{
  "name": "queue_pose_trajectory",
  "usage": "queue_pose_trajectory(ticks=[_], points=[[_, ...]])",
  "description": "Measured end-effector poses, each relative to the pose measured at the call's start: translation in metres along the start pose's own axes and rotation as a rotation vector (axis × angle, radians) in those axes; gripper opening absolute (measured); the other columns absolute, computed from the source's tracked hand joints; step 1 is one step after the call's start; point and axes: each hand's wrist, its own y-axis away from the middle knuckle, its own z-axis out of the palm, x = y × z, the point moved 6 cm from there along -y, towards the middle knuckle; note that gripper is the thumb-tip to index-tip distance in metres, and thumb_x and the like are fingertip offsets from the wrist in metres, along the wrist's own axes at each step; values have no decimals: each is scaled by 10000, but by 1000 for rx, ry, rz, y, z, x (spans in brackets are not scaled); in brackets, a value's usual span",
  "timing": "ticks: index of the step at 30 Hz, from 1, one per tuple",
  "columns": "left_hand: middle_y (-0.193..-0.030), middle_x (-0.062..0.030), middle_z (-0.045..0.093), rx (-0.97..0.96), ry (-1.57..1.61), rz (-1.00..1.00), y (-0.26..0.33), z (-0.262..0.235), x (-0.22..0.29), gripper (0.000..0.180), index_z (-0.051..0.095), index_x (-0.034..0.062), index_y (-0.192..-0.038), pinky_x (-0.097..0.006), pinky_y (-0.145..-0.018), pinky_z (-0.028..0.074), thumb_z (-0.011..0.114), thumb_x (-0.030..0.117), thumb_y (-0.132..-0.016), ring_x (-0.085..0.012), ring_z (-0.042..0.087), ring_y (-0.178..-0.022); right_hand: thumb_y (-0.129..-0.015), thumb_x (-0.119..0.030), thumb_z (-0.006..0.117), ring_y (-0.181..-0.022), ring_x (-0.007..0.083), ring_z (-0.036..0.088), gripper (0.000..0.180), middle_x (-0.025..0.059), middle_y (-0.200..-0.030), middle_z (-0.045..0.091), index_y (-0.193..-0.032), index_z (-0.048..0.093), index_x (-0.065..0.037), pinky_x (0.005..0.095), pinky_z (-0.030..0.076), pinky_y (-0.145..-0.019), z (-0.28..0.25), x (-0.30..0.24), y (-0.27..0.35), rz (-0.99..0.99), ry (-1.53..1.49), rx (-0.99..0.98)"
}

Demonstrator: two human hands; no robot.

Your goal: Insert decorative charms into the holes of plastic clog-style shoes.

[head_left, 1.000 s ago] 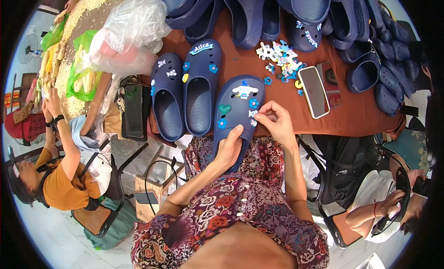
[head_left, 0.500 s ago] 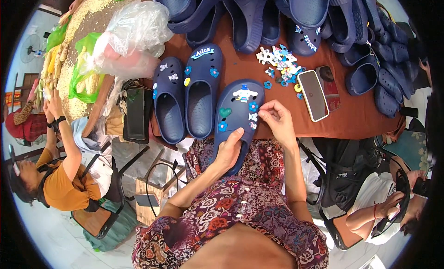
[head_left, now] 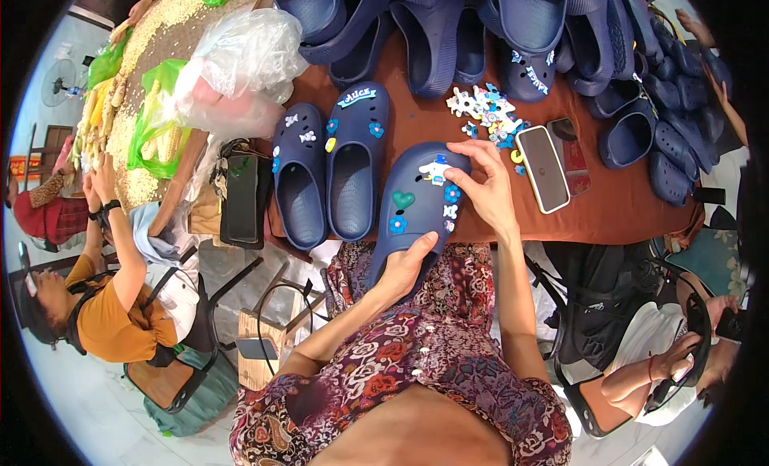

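Observation:
My left hand (head_left: 407, 267) grips a navy clog (head_left: 424, 212) near its opening, thumb on top, just above my lap. On the clog's upper sit a green heart charm (head_left: 403, 199), a blue flower charm (head_left: 398, 224), a white character charm (head_left: 435, 170) and several more along the right side. My right hand (head_left: 487, 182) is closed around the toe, thumb at the edge of the white charm and fingers over the front rim. Two decorated navy clogs (head_left: 358, 122) lie side by side to the left. Beyond my right hand is a pile of loose charms (head_left: 489, 114).
A white-framed phone (head_left: 542, 170) lies on the brown tablecloth (head_left: 513, 222), right of my hand. Many navy clogs (head_left: 436, 46) line the far side. A plastic bag (head_left: 232, 66) and a black phone (head_left: 243, 198) are at left. People sit on both sides.
My right hand has moved from the charms on the clog's right side up to its toe and closed there. The clog has tilted and shifted slightly right in my left hand.

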Motion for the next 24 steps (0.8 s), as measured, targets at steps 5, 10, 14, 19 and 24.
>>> queue_pose_trajectory(ticks=[5,10,14,19,24], points=[[-1240,-71,512,-37,-96,5,-2,-2,5,535,426,-8,-1286,-340,-1020,343,667,226,-869,-177,481,-1134,-776,-115,735,-1073,165,525,304,55,-1126,530,-1078,701,-116,289,459,-875,0,1,-2,-61,42,-90],[-1225,-71,515,-47,-143,8,-3,0,7,508,451,-9,-1262,-331,-994,370,673,219,-867,-171,490,-1113,-774,-139,739,-1044,172,523,280,54,-1100,533,-1053,723,-148,299,445,-868,-2,6,-4,5,-24,-102],[-1205,-66,520,-33,-196,48,-2,1,10,499,464,-5,-1251,-322,-973,388,678,229,-866,-163,497,-1090,-790,-128,728,-1064,168,518,268,53,-1116,533,-1057,722,-142,295,447,-877,-1,7,-6,42,-25,-134],[-1201,-64,520,-17,-216,23,-3,1,9,505,463,2,-1254,-314,-948,406,682,232,-861,-157,504,-1070,-785,-128,731,-1080,177,514,272,55,-1119,532,-1057,717,-132,300,438,-900,-2,4,-6,23,-6,-125],[-1217,-69,510,-30,-143,62,-4,4,10,530,458,1,-1260,-328,-982,370,685,256,-855,-163,484,-1098,-767,-155,745,-1070,213,524,333,70,-1111,525,-1097,695,-156,331,437,-889,-1,-3,-1,-69,64,-84]])
